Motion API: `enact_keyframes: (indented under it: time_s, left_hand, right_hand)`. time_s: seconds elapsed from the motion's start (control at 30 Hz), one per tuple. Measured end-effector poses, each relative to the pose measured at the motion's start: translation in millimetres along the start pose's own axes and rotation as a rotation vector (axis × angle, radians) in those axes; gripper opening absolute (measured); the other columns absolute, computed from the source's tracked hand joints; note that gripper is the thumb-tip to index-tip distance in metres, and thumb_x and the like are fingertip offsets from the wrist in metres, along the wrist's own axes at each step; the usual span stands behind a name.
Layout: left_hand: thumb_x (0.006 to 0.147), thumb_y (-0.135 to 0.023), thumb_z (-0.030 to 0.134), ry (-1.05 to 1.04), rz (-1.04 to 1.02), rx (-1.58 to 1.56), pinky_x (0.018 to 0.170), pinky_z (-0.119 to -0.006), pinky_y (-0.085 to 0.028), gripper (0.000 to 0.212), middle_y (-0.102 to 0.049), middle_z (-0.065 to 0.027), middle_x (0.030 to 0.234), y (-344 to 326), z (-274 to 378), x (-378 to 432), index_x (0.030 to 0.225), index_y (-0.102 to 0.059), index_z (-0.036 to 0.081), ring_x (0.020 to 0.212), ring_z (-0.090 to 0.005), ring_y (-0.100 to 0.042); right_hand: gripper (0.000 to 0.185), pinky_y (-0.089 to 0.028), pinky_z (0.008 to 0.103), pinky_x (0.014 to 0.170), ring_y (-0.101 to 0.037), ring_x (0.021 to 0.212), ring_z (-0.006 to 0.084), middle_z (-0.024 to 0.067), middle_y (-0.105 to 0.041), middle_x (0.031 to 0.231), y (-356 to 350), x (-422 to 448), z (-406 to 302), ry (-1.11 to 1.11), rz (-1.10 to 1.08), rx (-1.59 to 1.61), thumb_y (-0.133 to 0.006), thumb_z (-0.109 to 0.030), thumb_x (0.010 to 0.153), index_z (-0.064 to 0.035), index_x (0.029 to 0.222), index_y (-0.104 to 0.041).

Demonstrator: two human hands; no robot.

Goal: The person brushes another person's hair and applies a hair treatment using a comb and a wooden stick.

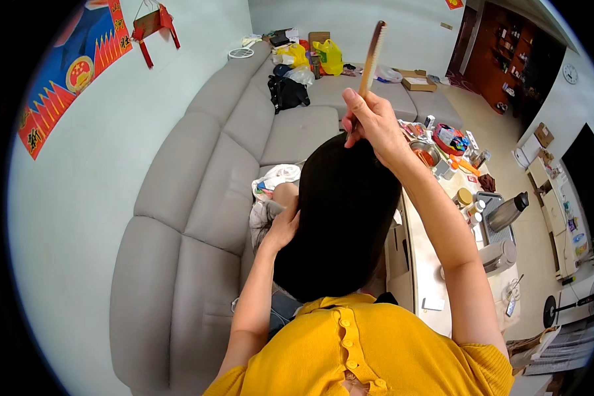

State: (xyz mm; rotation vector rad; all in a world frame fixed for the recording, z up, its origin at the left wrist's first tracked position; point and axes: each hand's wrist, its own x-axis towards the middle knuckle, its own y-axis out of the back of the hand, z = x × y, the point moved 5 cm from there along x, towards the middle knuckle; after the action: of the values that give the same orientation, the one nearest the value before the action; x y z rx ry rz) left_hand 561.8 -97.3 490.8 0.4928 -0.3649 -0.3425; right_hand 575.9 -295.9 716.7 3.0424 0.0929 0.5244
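Directly before me is a person's head with long, straight dark hair [344,222], seen from behind and above. My right hand [373,123] grips a comb [373,59] over the crown. The comb is tan with a dark brown tip, points up and away, and has its teeth on the right. The lower end of the comb is partly covered by my fingers, close to the hair. At the left side of the hair, my left hand [283,228] lies against it. Its fingertips are hidden, so I cannot see whether they hold strands.
A grey sectional sofa [213,178] curves along the left wall, with bags and a black backpack [288,93] farther back. To the right stands a crowded coffee table [428,242] holding a steel bowl [424,151], bottles and a thermal jug [507,213]. A fan [574,302] is at far right.
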Motion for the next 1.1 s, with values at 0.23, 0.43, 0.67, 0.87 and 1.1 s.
enact_keyframes:
  time_s: [0.23, 0.43, 0.67, 0.87, 1.1]
  left_hand:
    - [0.097, -0.042, 0.030, 0.039, -0.031, -0.040, 0.094, -0.043, -0.042, 0.046, -0.053, -0.0262, 0.125, -4, 0, 1, 0.137, -0.035, 0.007, 0.116, -0.0431, -0.049]
    - [0.091, -0.050, 0.027, 0.044, -0.052, 0.032, 0.096, -0.043, -0.041, 0.051, -0.054, -0.0245, 0.124, 5, 11, -7, 0.136, -0.036, 0.005, 0.117, -0.0418, -0.050]
    - [0.086, -0.057, 0.028, 0.006, -0.026, 0.178, 0.094, -0.044, -0.043, 0.056, -0.056, -0.0258, 0.118, 11, 27, -19, 0.133, -0.041, 0.003, 0.112, -0.0410, -0.053]
    - [0.083, -0.062, 0.031, -0.028, -0.058, 0.163, 0.092, -0.044, -0.044, 0.061, -0.057, -0.0285, 0.113, 10, 30, -14, 0.131, -0.042, -0.001, 0.107, -0.0422, -0.055]
    - [0.079, -0.066, 0.033, -0.035, -0.074, 0.190, 0.093, -0.043, -0.043, 0.064, -0.057, -0.0267, 0.113, 6, 26, -9, 0.127, -0.044, -0.003, 0.108, -0.0409, -0.054]
  right_hand:
    - [0.041, -0.049, 0.0249, 0.046, -0.053, 0.049, 0.0111, 0.0040, -0.052, 0.067, -11, 5, 2, -0.016, -0.062, -0.028, -0.053, -0.043, 0.095, -0.0028, 0.085, -0.049]
    - [0.043, -0.049, 0.0246, 0.046, -0.053, 0.050, 0.0113, 0.0037, -0.052, 0.067, -12, 1, -2, -0.058, -0.121, -0.118, -0.052, -0.044, 0.096, -0.0016, 0.087, -0.050]
    - [0.047, -0.047, 0.0246, 0.044, -0.054, 0.047, 0.0093, 0.0013, -0.052, 0.063, -11, -12, -10, -0.085, -0.151, -0.278, -0.055, -0.045, 0.094, 0.0005, 0.083, -0.053]
    - [0.049, -0.045, 0.0256, 0.042, -0.054, 0.046, 0.0100, 0.0025, -0.054, 0.063, -11, -8, 5, -0.003, -0.156, -0.371, -0.056, -0.046, 0.093, 0.0015, 0.079, -0.052]
    - [0.035, -0.046, 0.0232, 0.046, -0.052, 0.050, 0.0105, 0.0028, -0.052, 0.067, -6, -14, 14, -0.035, -0.210, -0.339, -0.051, -0.036, 0.098, -0.0016, 0.090, -0.051]
